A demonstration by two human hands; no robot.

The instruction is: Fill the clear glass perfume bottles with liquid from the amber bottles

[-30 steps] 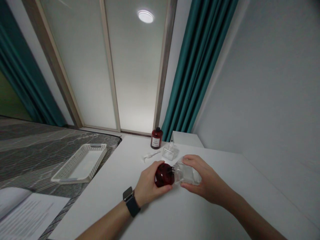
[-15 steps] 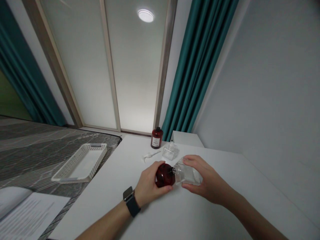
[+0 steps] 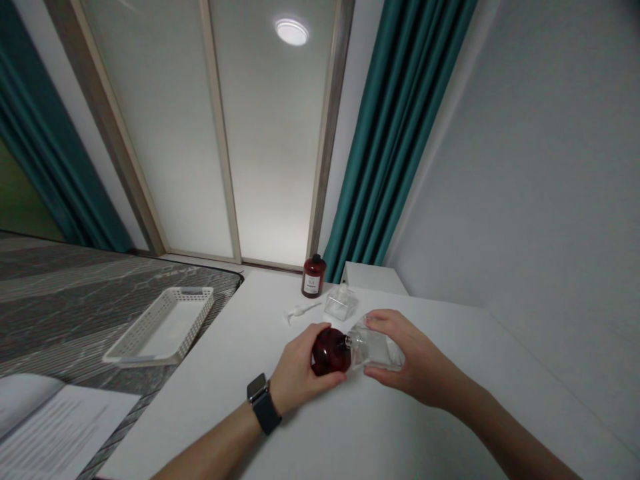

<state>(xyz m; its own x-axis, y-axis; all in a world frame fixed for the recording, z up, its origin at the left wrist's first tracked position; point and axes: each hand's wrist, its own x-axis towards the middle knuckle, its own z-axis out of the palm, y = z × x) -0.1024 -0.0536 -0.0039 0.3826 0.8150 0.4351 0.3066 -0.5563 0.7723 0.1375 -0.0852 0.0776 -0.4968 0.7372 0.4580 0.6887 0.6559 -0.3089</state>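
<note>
My left hand (image 3: pixel 306 363), with a dark watch on its wrist, is wrapped round a dark red-brown bottle (image 3: pixel 331 352) tilted to the right. My right hand (image 3: pixel 407 357) grips a clear square bottle (image 3: pixel 377 349), tilted so its neck faces left. The two bottle mouths meet between my hands; whether liquid passes there I cannot tell. Just beyond them stands a second clear square bottle (image 3: pixel 341 303). A white pump head (image 3: pixel 303 311) lies on its side to the left of that bottle. Farther back is another red-brown bottle (image 3: pixel 313 277) with a black cap and white label.
All this is on a white table (image 3: pixel 225 400). At its left edge sits a white perforated basket (image 3: pixel 165 327). An opened book (image 3: pixel 55 423) lies at lower left on a dark striped surface. A white box (image 3: pixel 375 277) stands behind the table, near a green curtain (image 3: pixel 395 133).
Almost nothing differs. Both hands hold their bottles in nearly the same place, with only a tiny shift of the red-brown bottle and the left wrist to the right.
</note>
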